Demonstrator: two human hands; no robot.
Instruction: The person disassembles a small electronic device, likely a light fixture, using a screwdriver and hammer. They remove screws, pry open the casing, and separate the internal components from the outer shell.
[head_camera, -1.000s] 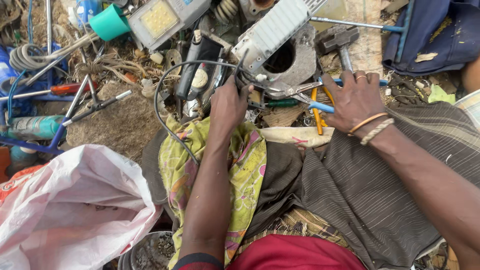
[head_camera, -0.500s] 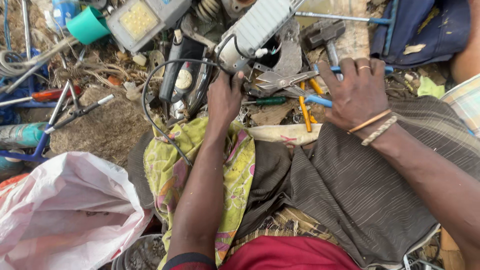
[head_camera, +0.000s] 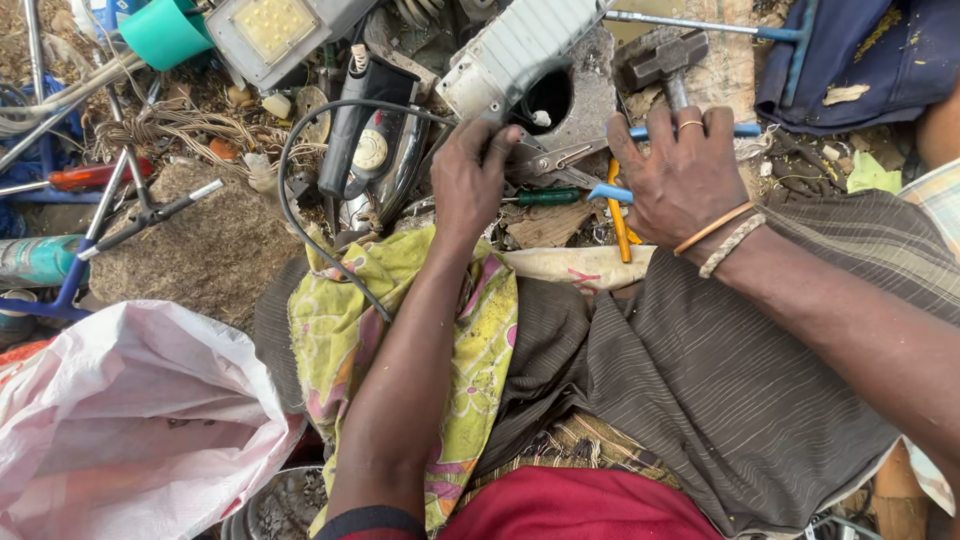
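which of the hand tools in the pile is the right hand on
The blue-handled pliers: the right hand lies over its handles. The hammer lies just beyond the fingers, and the green-handled screwdriver lies untouched between the hands.

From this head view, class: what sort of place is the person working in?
Probably an informal repair or scrap-salvage spot on open ground: a hammer, pliers and screwdriver lie among an old clothes iron and a lamp housing on bare dirt.
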